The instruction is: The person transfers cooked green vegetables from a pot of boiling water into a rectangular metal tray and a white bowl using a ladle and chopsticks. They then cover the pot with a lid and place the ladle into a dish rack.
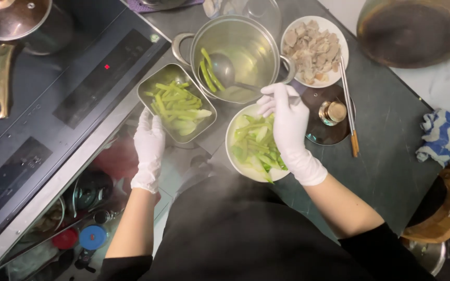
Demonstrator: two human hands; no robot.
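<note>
My right hand (pixel 287 122), in a white glove, grips the handle of a steel ladle (pixel 224 70) whose bowl rests inside a steel pot (pixel 246 39) with a few green vegetable strips. Under that hand sits a white bowl (pixel 234 151) filled with cut green vegetables. My left hand (pixel 149 143), also gloved, holds the near edge of a rectangular steel tray (pixel 152 86) that carries more green vegetable pieces. The tray sits between the cooktop and the pot.
A white plate of sliced pale meat (pixel 314 49) lies behind the bowl, with chopsticks (pixel 349 106) and a glass pot lid (pixel 329 114) beside it. A black cooktop (pixel 53 104) with a lidded pan is at left. A striped cloth (pixel 442 136) and a dark wok (pixel 415 31) are at right.
</note>
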